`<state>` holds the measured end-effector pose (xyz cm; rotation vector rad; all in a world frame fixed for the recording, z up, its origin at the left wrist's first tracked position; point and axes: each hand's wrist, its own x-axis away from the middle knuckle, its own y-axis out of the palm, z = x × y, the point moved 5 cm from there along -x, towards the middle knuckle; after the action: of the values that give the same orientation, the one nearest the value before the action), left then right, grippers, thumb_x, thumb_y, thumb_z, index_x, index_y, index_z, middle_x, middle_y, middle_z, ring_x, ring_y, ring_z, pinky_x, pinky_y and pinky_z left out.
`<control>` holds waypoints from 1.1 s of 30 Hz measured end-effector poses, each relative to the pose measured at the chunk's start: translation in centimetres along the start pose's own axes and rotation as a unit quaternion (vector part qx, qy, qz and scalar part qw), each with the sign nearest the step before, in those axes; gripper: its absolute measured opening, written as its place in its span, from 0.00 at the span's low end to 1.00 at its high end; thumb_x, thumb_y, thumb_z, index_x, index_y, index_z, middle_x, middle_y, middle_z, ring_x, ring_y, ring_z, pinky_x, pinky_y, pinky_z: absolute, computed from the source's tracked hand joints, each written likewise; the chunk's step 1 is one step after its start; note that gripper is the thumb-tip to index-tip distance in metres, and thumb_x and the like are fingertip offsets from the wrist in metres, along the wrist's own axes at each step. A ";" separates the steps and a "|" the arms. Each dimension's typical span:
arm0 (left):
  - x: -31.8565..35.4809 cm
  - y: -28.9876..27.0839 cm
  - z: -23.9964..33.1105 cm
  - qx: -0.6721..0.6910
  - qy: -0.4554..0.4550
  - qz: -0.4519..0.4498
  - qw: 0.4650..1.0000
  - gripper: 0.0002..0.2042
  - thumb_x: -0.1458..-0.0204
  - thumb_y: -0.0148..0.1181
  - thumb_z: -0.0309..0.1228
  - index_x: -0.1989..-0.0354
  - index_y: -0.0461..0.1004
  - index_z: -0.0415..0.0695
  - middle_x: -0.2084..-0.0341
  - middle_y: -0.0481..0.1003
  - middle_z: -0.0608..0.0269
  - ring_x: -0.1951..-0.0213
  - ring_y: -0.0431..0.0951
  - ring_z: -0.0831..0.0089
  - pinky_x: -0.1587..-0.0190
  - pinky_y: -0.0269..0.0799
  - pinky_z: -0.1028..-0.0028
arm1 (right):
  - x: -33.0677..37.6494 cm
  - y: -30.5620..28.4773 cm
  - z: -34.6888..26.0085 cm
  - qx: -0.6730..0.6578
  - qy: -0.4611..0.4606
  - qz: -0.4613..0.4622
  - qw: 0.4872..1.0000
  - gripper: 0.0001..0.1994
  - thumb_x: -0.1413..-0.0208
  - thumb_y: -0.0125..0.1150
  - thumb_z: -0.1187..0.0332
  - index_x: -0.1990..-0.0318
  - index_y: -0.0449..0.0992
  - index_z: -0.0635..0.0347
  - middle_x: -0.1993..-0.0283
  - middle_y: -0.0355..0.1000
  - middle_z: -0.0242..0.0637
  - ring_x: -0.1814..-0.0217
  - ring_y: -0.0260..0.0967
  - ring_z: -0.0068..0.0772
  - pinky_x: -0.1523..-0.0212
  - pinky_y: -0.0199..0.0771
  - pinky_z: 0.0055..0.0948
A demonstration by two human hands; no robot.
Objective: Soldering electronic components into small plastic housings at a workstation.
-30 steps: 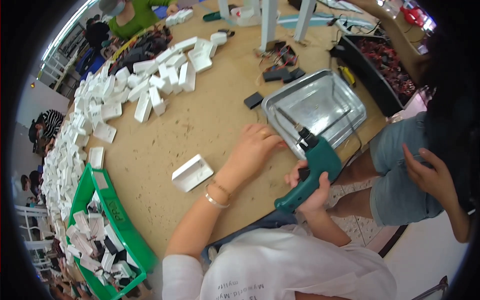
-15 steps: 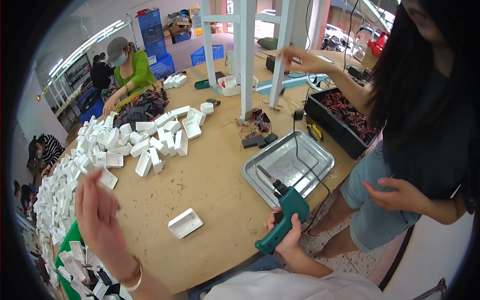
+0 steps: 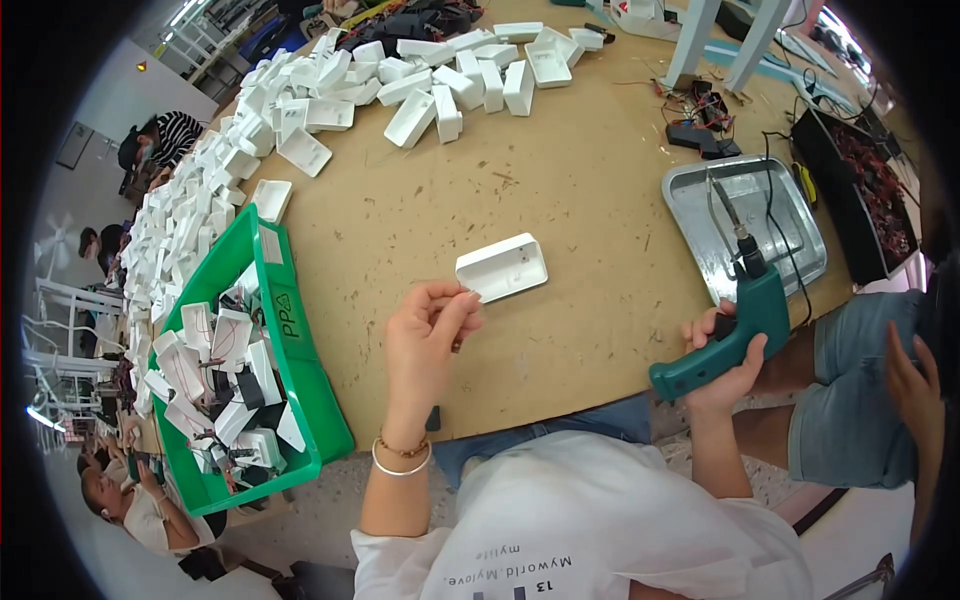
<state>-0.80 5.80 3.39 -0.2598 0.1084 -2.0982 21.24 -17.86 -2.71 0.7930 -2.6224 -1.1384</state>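
My right hand (image 3: 726, 372) is wrapped round the grip of a dark green soldering gun (image 3: 765, 300). Its metal tip points away from me over the metal tray (image 3: 672, 180). An open white plastic case (image 3: 505, 268) lies on the table in front of me, its hollow side up. Beside its near left corner is my left hand (image 3: 436, 322), thumb and fingertips pinched together. Whether they touch the case or hold something small cannot be made out.
White cases (image 3: 410, 118) are heaped along the left and far table (image 3: 560, 370). A green crate (image 3: 318, 400) holds wired cases at left. Black parts with wires (image 3: 708, 125), yellow-handled pliers (image 3: 806, 185) and a black bin (image 3: 850, 215) are at right, near another person's hand (image 3: 912, 385).
My view has tilted down and turned left, bringing the green crate into sight. My left hand has come from raised at the left to the white case. The soldering gun stays in my right hand.
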 end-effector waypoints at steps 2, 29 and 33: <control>-0.2 0.5 -0.4 0.017 0.003 -0.016 1.000 0.06 0.45 0.58 0.28 0.64 0.73 0.38 0.76 0.77 0.65 0.76 0.74 0.84 0.76 0.66 0.85 | 0.3 0.3 -0.2 0.009 -0.015 -0.006 1.000 0.30 0.43 0.43 0.41 0.51 0.66 0.63 0.69 0.60 0.36 0.71 0.58 0.27 0.63 0.57 0.30; 2.9 5.9 0.0 0.276 -0.048 -0.354 0.892 0.06 0.47 0.62 0.26 0.66 0.72 0.39 0.73 0.77 0.66 0.69 0.75 0.82 0.68 0.70 0.82 | 3.0 12.3 3.2 0.330 0.086 -0.229 0.912 0.26 0.49 0.60 0.80 0.44 0.55 0.58 0.64 0.70 0.39 0.64 0.69 0.27 0.61 0.73 0.27; 2.3 4.4 -0.8 0.234 -0.003 -0.330 0.915 0.07 0.48 0.62 0.26 0.63 0.73 0.37 0.72 0.77 0.66 0.67 0.75 0.81 0.65 0.70 0.81 | 2.1 12.4 3.6 0.363 0.012 -0.207 0.909 0.26 0.49 0.61 0.79 0.45 0.57 0.60 0.66 0.70 0.39 0.65 0.69 0.26 0.63 0.72 0.25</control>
<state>1.58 1.53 2.14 0.0000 -0.5567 -2.7055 13.17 -9.75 3.61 1.5297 -2.9360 -0.1419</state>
